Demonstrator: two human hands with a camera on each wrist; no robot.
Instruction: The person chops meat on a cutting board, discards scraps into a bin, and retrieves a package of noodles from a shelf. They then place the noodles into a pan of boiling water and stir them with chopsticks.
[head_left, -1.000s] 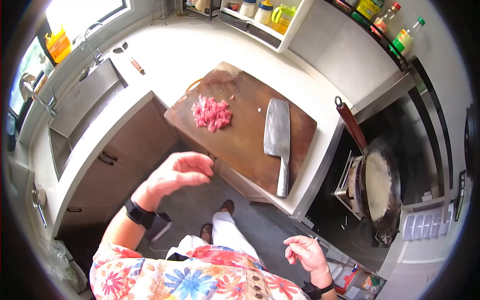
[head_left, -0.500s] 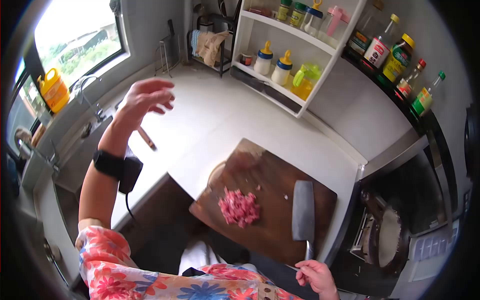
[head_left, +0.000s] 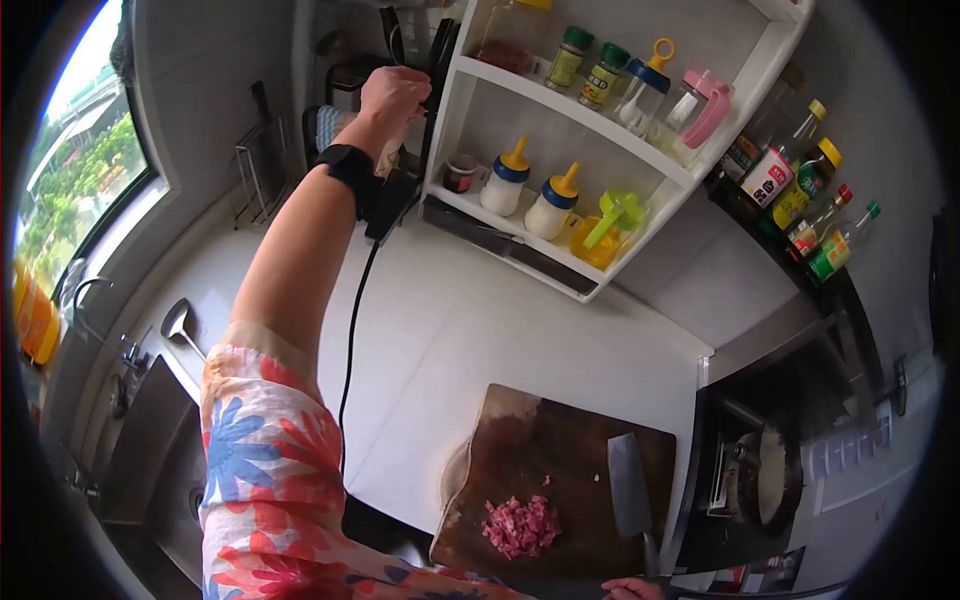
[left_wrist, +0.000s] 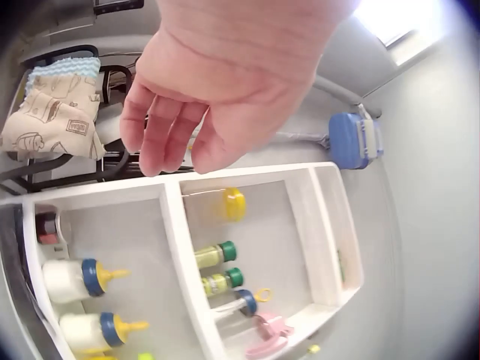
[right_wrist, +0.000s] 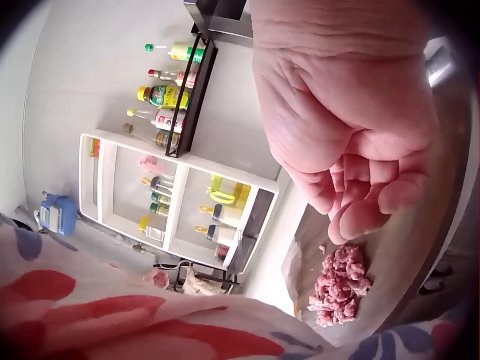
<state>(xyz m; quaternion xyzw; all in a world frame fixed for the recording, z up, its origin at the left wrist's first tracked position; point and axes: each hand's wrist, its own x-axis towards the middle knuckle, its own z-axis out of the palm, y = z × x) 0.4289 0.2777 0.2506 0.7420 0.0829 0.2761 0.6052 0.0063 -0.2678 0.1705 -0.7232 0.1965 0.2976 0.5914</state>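
My left hand (head_left: 393, 97) is stretched far forward to the dark rack left of the white shelf, its fingers bent downward. In the left wrist view nothing shows between its fingers (left_wrist: 154, 154); black handles (head_left: 436, 65) stand close beside the hand. My right hand (head_left: 632, 590) is low at the bottom edge of the head view, near the cleaver's handle, with loosely curled fingers and nothing in them. The cleaver (head_left: 627, 487) lies flat on the wooden cutting board (head_left: 570, 430). Chopped raw meat (head_left: 522, 527) sits in a pile on the board's near side.
The white shelf (head_left: 570, 105) holds jars and squeeze bottles. Sauce bottles (head_left: 770, 178) stand on a black ledge at the right. A pan (head_left: 775, 480) rests on the stove. At the left are a sink (head_left: 150, 480) and a spatula (head_left: 178, 318). A cable hangs from my left wrist.
My left hand has moved up and forward from over the floor to the rack by the shelf. The head view has tilted up; the meat and cleaver have stayed on the board.
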